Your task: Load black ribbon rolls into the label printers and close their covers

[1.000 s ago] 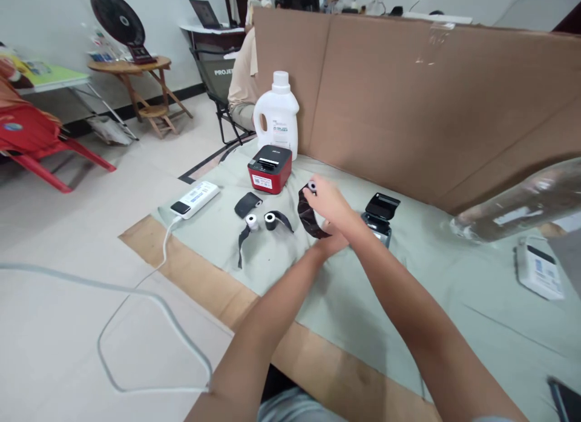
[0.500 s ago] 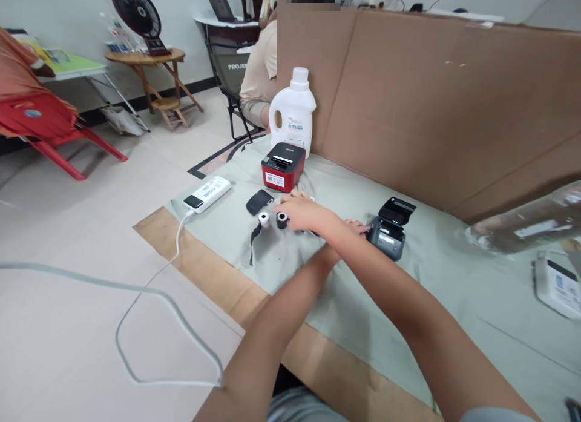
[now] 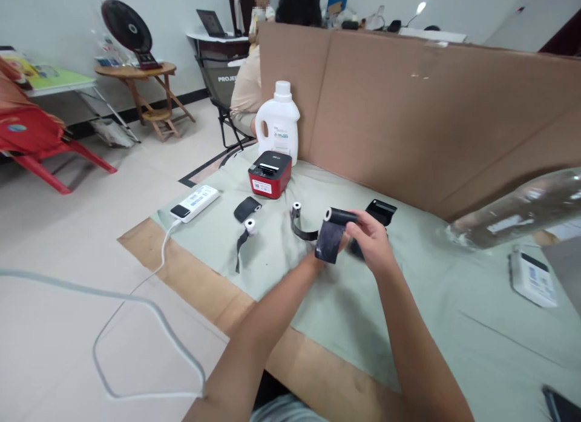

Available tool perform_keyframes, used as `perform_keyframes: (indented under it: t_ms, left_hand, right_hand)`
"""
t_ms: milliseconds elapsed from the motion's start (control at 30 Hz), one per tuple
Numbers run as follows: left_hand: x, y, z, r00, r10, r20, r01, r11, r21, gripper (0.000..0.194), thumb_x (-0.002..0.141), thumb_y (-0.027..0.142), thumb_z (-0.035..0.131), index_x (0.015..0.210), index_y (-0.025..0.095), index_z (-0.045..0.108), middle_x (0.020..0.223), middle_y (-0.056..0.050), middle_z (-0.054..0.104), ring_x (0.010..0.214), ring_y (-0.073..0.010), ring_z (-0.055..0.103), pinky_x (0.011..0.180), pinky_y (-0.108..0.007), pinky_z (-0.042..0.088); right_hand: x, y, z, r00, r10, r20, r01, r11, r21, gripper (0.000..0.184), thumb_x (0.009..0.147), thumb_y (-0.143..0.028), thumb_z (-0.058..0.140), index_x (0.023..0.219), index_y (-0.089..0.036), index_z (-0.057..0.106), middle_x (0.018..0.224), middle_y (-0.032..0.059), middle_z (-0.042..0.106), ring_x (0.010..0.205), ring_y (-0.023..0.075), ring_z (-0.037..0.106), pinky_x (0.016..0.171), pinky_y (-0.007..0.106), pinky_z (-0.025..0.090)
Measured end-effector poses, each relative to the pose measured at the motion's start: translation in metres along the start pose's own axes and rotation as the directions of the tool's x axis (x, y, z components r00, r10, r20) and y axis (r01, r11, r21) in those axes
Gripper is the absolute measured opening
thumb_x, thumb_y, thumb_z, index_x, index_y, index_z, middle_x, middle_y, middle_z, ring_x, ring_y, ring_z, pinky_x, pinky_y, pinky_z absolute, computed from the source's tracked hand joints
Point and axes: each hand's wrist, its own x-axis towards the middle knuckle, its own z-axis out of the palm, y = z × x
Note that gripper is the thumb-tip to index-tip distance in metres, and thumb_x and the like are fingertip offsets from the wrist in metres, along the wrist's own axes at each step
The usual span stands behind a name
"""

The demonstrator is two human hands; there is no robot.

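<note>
The grip of the right hand (image 3: 376, 240) is clamped on a black roll with a white tubular core (image 3: 343, 216), just right of the frame's centre. Were it loosened, the dangling dark strip (image 3: 329, 241) could be unwound or snagged on the left hand (image 3: 344, 244). The right hand is held thumb towards the camera; the left's closure, mostly hidden near an open-lidded black plastic device (image 3: 382, 211), cannot be told.

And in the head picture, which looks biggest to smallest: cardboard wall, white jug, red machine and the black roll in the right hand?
1. Cardboard wall
2. White jug
Too close to rank: red machine and black roll with its strip; the roll is nearer the camera.
</note>
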Motion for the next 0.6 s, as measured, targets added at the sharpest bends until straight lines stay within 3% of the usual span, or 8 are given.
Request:
perform_keyframes:
  t_ms: [133, 233, 300, 367, 500, 600]
  left_hand:
    - [0.0, 0.008, -0.004, 0.986, 0.08, 0.145, -0.062, 0.99, -0.126, 0.04, 0.101, 0.046, 0.048, 0.104, 0.014, 0.071, 0.099, -0.008, 0.072, 0.096, -0.0231, 0.068, 0.088, -0.035, 0.056]
    - [-0.001, 0.02, -0.008, 0.929, 0.228, 0.291, -0.134, 0.941, -0.312, 0.057, 0.098, 0.061, 0.044, 0.118, 0.015, 0.07, 0.11, -0.011, 0.073, 0.106, -0.0252, 0.067, 0.096, -0.037, 0.052]
    - [-0.004, 0.031, -0.008, 0.867, 0.31, 0.389, -0.177, 0.923, -0.34, 0.069, 0.089, 0.073, 0.052, 0.124, 0.016, 0.069, 0.12, -0.014, 0.071, 0.117, -0.0292, 0.064, 0.104, -0.04, 0.048]
    - [-0.008, 0.042, -0.007, 0.839, 0.324, 0.438, -0.218, 0.936, -0.276, 0.076, 0.083, 0.077, 0.06, 0.127, 0.016, 0.069, 0.127, -0.015, 0.068, 0.125, -0.0321, 0.059, 0.11, -0.041, 0.043]
    - [-0.016, 0.056, -0.001, 0.835, 0.307, 0.457, -0.271, 0.952, -0.144, 0.066, 0.085, 0.062, 0.068, 0.134, 0.018, 0.065, 0.137, -0.014, 0.06, 0.129, -0.0303, 0.056, 0.11, -0.04, 0.043]
    - [-0.018, 0.06, 0.002, 0.843, 0.314, 0.436, -0.332, 0.943, -0.038, 0.059, 0.081, 0.045, 0.076, 0.132, 0.018, 0.063, 0.132, -0.013, 0.06, 0.123, -0.0279, 0.058, 0.104, -0.038, 0.047]
  right_hand:
    - [-0.026, 0.0, -0.054, 0.997, 0.077, 0.022, -0.079, 0.993, 0.092, 0.036, 0.087, -0.043, 0.073, 0.12, -0.029, 0.068, 0.091, 0.0015, 0.067, 0.076, 0.0164, 0.06, 0.074, 0.032, 0.051]
    - [-0.03, 0.003, -0.074, 0.987, 0.123, 0.107, -0.137, 0.982, 0.132, 0.043, 0.086, -0.044, 0.074, 0.126, -0.029, 0.067, 0.095, 0.0021, 0.067, 0.075, 0.0153, 0.059, 0.071, 0.031, 0.05]
    - [-0.029, 0.005, -0.079, 0.981, 0.153, 0.115, -0.172, 0.969, 0.175, 0.049, 0.085, -0.046, 0.074, 0.13, -0.03, 0.065, 0.1, 0.003, 0.067, 0.075, 0.015, 0.059, 0.07, 0.031, 0.05]
    - [-0.029, 0.006, -0.08, 0.981, 0.181, 0.074, -0.194, 0.954, 0.228, 0.053, 0.084, -0.048, 0.074, 0.133, -0.031, 0.062, 0.096, 0.002, 0.066, 0.074, 0.0151, 0.058, 0.069, 0.031, 0.05]
    - [-0.03, 0.01, -0.08, 0.968, 0.249, 0.012, -0.243, 0.931, 0.272, 0.058, 0.082, -0.053, 0.072, 0.133, -0.031, 0.059, 0.083, -0.0007, 0.062, 0.07, 0.0164, 0.057, 0.066, 0.031, 0.048]
    - [-0.03, 0.013, -0.078, 0.95, 0.312, -0.019, -0.291, 0.904, 0.312, 0.056, 0.081, -0.055, 0.071, 0.129, -0.03, 0.058, 0.094, 0.0022, 0.067, 0.071, 0.0162, 0.06, 0.063, 0.03, 0.048]
